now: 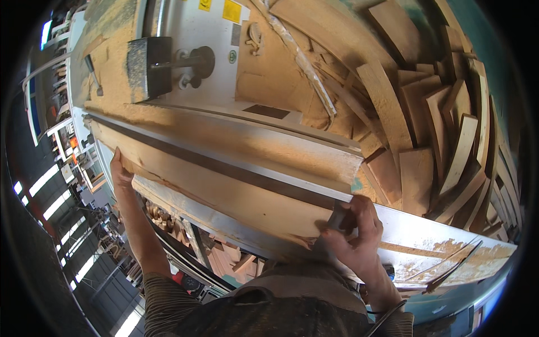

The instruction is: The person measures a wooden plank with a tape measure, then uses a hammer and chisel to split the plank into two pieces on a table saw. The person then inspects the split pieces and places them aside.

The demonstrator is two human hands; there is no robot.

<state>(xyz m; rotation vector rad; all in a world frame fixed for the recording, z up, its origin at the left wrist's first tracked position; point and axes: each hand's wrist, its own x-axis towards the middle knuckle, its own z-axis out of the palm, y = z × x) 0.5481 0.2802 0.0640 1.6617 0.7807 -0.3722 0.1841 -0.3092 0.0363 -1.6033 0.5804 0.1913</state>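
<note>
1. The plank point(224, 188), long and pale, lies flat on the sawdust-covered bench point(438, 233) of a woodworking machine, pressed against a long metal fence point(236, 143).
2. The left hand point(119, 171) reaches out to the plank's far end, its grip closed over the edge there.
3. The right hand point(353, 233) has its grip clamped on the plank's near end, fingers curled around the corner.
4. A pile of offcut boards point(426, 123) lies beyond the fence, on the right.
5. A dark block with a knob point(168, 64) sits on the machine housing.
</note>
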